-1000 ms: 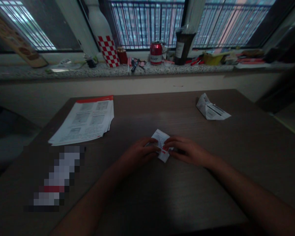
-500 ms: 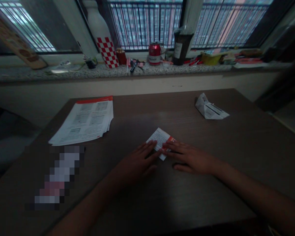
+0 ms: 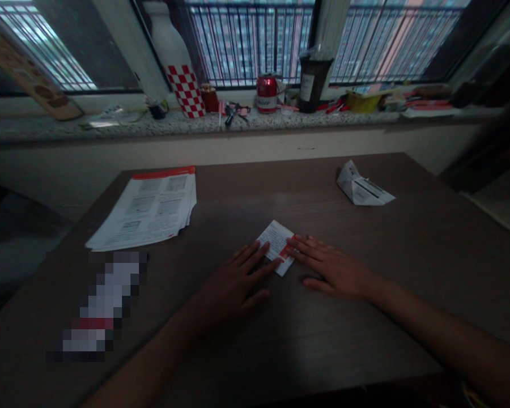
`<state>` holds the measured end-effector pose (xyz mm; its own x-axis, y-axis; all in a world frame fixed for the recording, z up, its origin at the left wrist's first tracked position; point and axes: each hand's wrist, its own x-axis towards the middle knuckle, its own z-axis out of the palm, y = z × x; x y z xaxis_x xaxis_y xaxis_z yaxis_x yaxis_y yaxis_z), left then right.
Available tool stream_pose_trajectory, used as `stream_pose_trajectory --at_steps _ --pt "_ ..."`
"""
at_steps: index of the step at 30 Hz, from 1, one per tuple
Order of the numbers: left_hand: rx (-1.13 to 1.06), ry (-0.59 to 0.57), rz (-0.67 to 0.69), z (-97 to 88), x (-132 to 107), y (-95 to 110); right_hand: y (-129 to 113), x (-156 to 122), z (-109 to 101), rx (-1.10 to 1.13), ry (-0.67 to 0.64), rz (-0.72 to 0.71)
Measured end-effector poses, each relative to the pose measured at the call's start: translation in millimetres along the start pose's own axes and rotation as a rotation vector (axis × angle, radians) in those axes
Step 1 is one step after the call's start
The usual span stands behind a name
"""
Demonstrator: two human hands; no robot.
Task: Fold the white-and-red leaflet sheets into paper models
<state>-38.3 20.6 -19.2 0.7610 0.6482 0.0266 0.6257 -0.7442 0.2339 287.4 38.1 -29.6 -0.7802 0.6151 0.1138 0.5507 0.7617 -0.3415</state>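
Note:
A small folded square of printed paper point(image 3: 276, 238), white with a red patch, lies turned like a diamond on the dark wooden table point(image 3: 238, 192). On its left edge rest the fingertips of my left hand point(image 3: 240, 277), fingers spread and flat. My right hand point(image 3: 334, 263) lies flat on the paper's right corner, its fingers stretched out and the thumb apart on the table. Both hands press from above and grip nothing. The fingers partly cover the paper's left and right corners.
A folded paper shape point(image 3: 363, 187) stands at the back right of the table. At the left lie a stack of printed sheets point(image 3: 153, 204) and a pixelated oblong thing point(image 3: 106, 306). The windowsill behind holds a checkered bottle point(image 3: 185, 85), a red can point(image 3: 267, 93) and a dark cup point(image 3: 312, 85).
My hands have drawn slightly apart over the paper, the right one shifting rightward, so more of the red patch shows. The paper stays in about the same spot.

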Motion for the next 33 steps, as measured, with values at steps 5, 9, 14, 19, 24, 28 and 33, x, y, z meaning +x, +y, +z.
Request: stream_pose_trajectory --at_steps 5,9,14,19,24,28,33 --pt "0.007 0.029 0.006 1.0 0 0 3 -1 2 0.03 0.005 -0.002" --pt "-0.002 0.016 -0.018 -2.2 1 2 2 0 4 0.023 0.034 0.022" --pt "-0.041 -0.022 -0.082 -11.6 4 4 -3 5 -2 0.003 0.029 0.052" --pt "-0.06 -0.023 -0.077 -10.5 4 0 2 8 -5 -0.011 0.04 0.046" --pt "-0.061 -0.011 -0.07 -8.8 5 -4 8 13 -1 -0.013 0.095 0.029" --pt "-0.068 0.036 -0.058 -10.1 10 -8 11 20 -6 0.021 0.114 0.013" --pt "-0.064 0.114 -0.08 -10.9 22 -18 16 30 -13 0.088 0.14 -0.035"
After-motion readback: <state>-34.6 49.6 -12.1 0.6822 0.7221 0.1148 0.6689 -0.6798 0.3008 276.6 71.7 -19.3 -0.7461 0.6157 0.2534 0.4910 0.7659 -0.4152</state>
